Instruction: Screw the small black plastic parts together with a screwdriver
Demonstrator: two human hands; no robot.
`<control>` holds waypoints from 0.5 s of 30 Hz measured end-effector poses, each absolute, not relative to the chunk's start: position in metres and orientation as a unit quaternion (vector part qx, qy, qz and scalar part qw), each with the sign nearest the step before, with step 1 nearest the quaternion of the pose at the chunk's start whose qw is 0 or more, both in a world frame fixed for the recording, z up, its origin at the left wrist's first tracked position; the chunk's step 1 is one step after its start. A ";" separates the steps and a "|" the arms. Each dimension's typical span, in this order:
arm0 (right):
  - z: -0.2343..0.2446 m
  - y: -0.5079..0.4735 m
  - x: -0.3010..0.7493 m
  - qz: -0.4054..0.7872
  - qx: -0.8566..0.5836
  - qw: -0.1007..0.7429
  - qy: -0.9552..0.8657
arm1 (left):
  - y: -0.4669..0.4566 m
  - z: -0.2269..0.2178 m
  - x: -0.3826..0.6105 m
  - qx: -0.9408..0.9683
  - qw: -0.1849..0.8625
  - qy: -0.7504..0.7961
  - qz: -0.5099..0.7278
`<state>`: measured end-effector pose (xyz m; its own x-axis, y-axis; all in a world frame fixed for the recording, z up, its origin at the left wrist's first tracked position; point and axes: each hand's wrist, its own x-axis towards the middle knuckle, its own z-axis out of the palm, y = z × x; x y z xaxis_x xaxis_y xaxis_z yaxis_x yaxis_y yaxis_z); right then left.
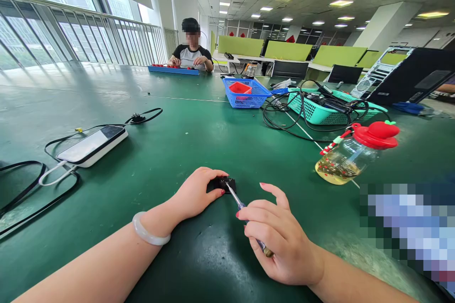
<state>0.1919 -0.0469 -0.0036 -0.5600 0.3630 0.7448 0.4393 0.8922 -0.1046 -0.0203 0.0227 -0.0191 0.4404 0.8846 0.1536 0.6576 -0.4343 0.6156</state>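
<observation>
A small black block-shaped part [231,182] rests on the green table, partly covered by my fingers. My left hand [199,190] is closed around its left side, thumb in front and fingers behind. In my right hand [275,234] is a screwdriver [243,205], pinched between thumb and fingers, with the index finger raised off it. The metal shaft slants up and to the left, and its tip meets the top of the black part. Whether the tip sits in a screw is too small to tell.
The green table [199,128] bears a white-and-black device [93,146] with cables at left. A red-lidded bottle [350,158] stands at right. Farther back are a blue basket [246,99], a teal basket [316,112] with cables, a computer case [408,75], and a seated person [192,54].
</observation>
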 end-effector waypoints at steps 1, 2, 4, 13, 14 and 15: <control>-0.004 -0.047 0.192 -0.047 -0.228 0.407 -0.883 | 0.022 -0.019 -0.020 0.813 0.241 0.474 0.235; -0.004 -0.047 0.192 -0.047 -0.231 0.403 -0.884 | 0.022 -0.019 -0.020 0.813 0.241 0.474 0.236; -0.004 -0.047 0.192 -0.046 -0.237 0.394 -0.887 | 0.022 -0.019 -0.021 0.814 0.241 0.472 0.237; -0.007 -0.046 0.192 -0.042 -0.231 0.371 -0.899 | 0.023 -0.021 -0.021 0.817 0.239 0.469 0.237; -0.008 -0.046 0.192 -0.043 -0.227 0.370 -0.900 | 0.023 -0.021 -0.022 0.817 0.238 0.468 0.237; -0.008 -0.046 0.192 -0.043 -0.223 0.369 -0.901 | 0.023 -0.021 -0.022 0.817 0.238 0.468 0.237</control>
<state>0.1924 -0.0457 -0.0076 -0.6285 0.3693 0.6845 0.4332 0.8972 -0.0862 -0.0215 0.0231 -0.0209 0.4493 0.8781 0.1644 0.6530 -0.4484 0.6104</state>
